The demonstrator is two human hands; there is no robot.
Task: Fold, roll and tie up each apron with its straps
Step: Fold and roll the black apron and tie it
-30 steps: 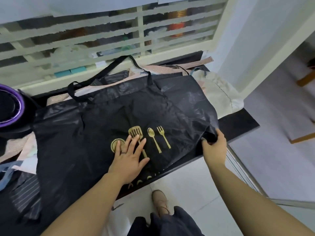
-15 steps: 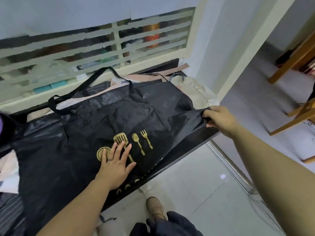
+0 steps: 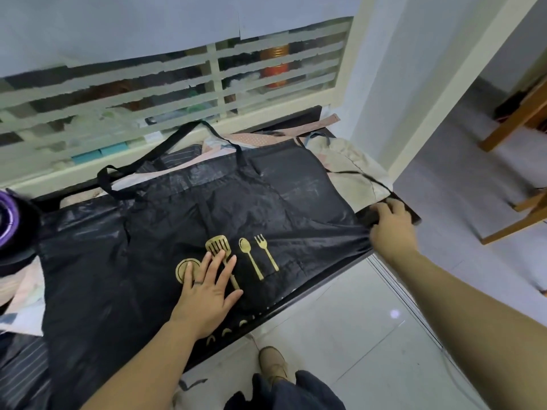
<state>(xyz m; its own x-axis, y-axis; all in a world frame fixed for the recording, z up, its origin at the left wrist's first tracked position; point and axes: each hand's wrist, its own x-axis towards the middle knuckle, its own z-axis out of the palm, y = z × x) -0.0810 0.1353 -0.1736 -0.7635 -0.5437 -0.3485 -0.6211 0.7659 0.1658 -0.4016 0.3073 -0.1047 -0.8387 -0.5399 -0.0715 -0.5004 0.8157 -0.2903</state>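
Left hand (image 3: 204,294): flat, fingers spread and straight, pressing the black apron (image 3: 266,202) down, palm just short of its gold print (image 3: 257,255), fingertips over it. Grasping nothing.

Right hand (image 3: 392,229): well off to the right of the left one, fingers curled round the apron's side corner. The cloth runs taut from that grip toward my pinning palm.

Where the apron is: face up across the counter (image 3: 325,284), under both hands, near edge hanging over the front below my left wrist.

Progress, my reading: early. The apron is spread and being smoothed. No fold, no roll, no knot.
- The neck loop (image 3: 165,146) lies loose beyond my left fingertips.
- A thin tie (image 3: 367,177) trails just beyond my right knuckles.
- Left to do is all of it: fold, roll, tie, then the heap beneath.

Counts:
- Black apron on top: one.
- Neck loops: one.
- Waist ties in view: one. I can't tell where the other is.
- Gold figures: four (disc, spatula, spoon, fork).
- Other cloths beneath, beyond both hands: at least three, namely a striped one (image 3: 177,156), a pink dotted one (image 3: 266,136) and a cream one (image 3: 349,164).
- Finished bundles in view: none.
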